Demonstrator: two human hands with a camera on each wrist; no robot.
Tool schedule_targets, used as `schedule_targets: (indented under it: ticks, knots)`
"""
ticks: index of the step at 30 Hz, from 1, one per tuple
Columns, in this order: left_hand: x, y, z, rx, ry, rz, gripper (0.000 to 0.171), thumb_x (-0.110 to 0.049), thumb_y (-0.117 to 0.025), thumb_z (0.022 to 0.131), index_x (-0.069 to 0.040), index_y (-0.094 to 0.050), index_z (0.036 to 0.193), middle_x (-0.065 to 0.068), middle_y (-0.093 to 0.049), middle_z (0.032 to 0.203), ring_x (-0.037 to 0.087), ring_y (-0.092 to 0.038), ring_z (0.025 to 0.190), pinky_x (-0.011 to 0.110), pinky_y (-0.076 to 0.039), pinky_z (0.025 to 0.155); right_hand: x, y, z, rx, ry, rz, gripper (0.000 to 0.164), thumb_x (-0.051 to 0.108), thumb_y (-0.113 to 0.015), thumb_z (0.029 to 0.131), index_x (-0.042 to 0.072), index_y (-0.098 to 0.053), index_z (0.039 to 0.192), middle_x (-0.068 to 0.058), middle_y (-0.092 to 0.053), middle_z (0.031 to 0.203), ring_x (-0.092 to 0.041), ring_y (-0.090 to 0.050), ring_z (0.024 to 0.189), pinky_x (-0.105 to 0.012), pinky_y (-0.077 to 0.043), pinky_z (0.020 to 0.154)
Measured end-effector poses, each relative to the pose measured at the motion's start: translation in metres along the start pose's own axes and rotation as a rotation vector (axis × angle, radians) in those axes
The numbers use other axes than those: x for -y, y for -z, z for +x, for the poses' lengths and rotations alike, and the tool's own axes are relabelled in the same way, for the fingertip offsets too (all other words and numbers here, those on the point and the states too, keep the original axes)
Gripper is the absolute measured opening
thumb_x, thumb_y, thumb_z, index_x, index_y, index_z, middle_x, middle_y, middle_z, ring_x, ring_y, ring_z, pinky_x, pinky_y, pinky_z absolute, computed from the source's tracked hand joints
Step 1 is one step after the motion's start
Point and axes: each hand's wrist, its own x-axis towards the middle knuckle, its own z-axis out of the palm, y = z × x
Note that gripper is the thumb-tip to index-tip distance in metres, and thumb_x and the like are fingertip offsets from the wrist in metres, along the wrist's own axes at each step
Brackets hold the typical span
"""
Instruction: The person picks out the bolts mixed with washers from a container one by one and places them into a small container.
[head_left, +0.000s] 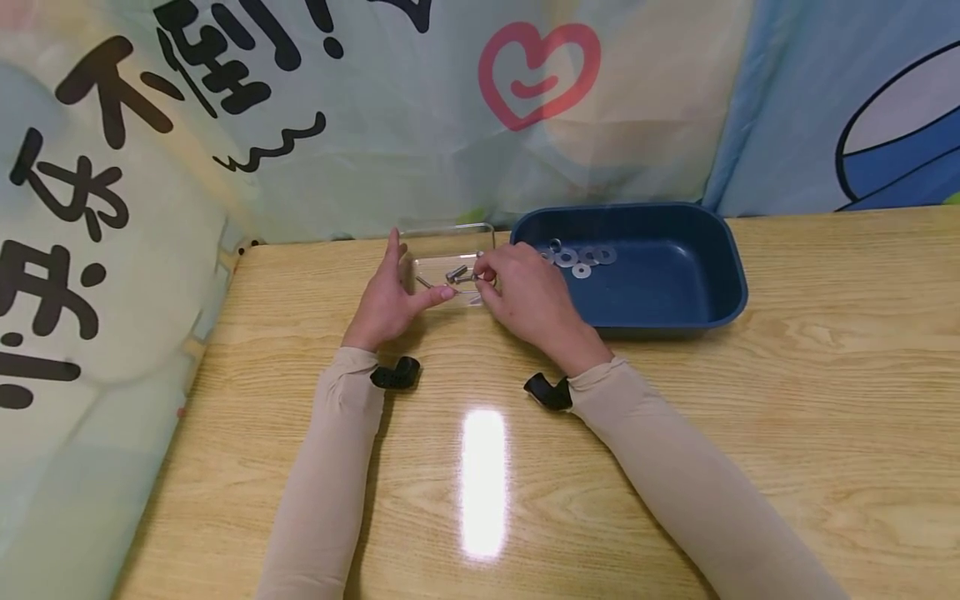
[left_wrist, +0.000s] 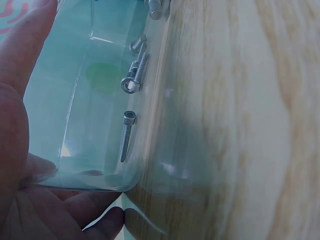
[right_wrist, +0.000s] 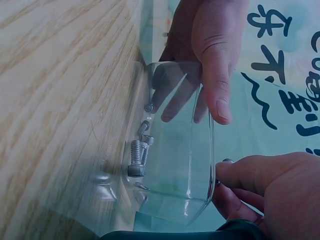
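Observation:
A clear plastic box (head_left: pixel 450 228) stands near the back of the table. My left hand (head_left: pixel 390 302) holds its left end, thumb over the near rim and fingers outside the end wall. Several metal socket-head screws lie in the box; one (left_wrist: pixel 128 135) rests apart near the left end, others (right_wrist: pixel 136 157) are bunched further right. At the box's right end my right hand (head_left: pixel 531 293) pinches a small metal screw (right_wrist: pixel 228 161), mostly hidden by the fingertips.
Right of the box is a deep blue tray (head_left: pixel 738 287) with several flat washers (head_left: pixel 567 259) lying at its left side. A printed cloth (head_left: pixel 420 150) hangs behind the table. Wooden tabletop (head_left: pixel 420 492) extends in front, with a bright light reflection.

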Motion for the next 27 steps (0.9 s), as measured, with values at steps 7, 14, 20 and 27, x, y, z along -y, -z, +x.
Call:
schedule_targets:
  ticks: [7,14,20,27]
  knots:
    - [0.0014,-0.0013,0.0011,-0.007,-0.015,-0.004,0.123,-0.048,-0.08,0.084,-0.009,0.008,0.161,0.016,-0.021,0.165,0.035,-0.025,0.149,0.049,-0.027,0.118,-0.0002,0.0011,-0.0001,0.006,0.014,0.001,0.011,0.011,-0.068,0.094,0.006,-0.075,0.102,-0.007,-0.07,0.098,-0.026,-0.057,0.091,-0.04,-0.05,0.074]
    - [0.0008,0.0001,0.0001,-0.005,-0.01,0.002,0.124,-0.047,-0.081,0.084,-0.01,0.009,0.161,0.017,-0.02,0.165,0.035,-0.025,0.149,0.049,-0.026,0.118,0.0003,0.0007,0.0003,0.004,0.021,0.008,0.012,0.012,-0.068,0.094,0.007,-0.075,0.103,-0.007,-0.069,0.096,-0.025,-0.057,0.09,-0.04,-0.049,0.074]
    - [0.0019,0.0008,-0.0006,-0.002,-0.001,-0.006,0.123,-0.047,-0.081,0.084,-0.011,0.008,0.162,0.017,-0.02,0.165,0.035,-0.024,0.149,0.05,-0.026,0.119,0.0009,0.0023,-0.0012,-0.009,0.023,0.051,0.013,0.011,-0.067,0.095,0.006,-0.075,0.105,-0.007,-0.068,0.097,-0.025,-0.058,0.088,-0.039,-0.048,0.073]
    - [0.0008,0.0008,-0.0002,-0.002,-0.003,-0.011,0.122,-0.046,-0.08,0.085,-0.01,0.008,0.162,0.017,-0.02,0.165,0.035,-0.024,0.149,0.049,-0.025,0.119,0.0004,0.0086,-0.0047,0.001,0.004,0.073,0.015,0.012,-0.067,0.096,0.006,-0.074,0.107,-0.008,-0.067,0.098,-0.025,-0.057,0.088,-0.04,-0.048,0.075]
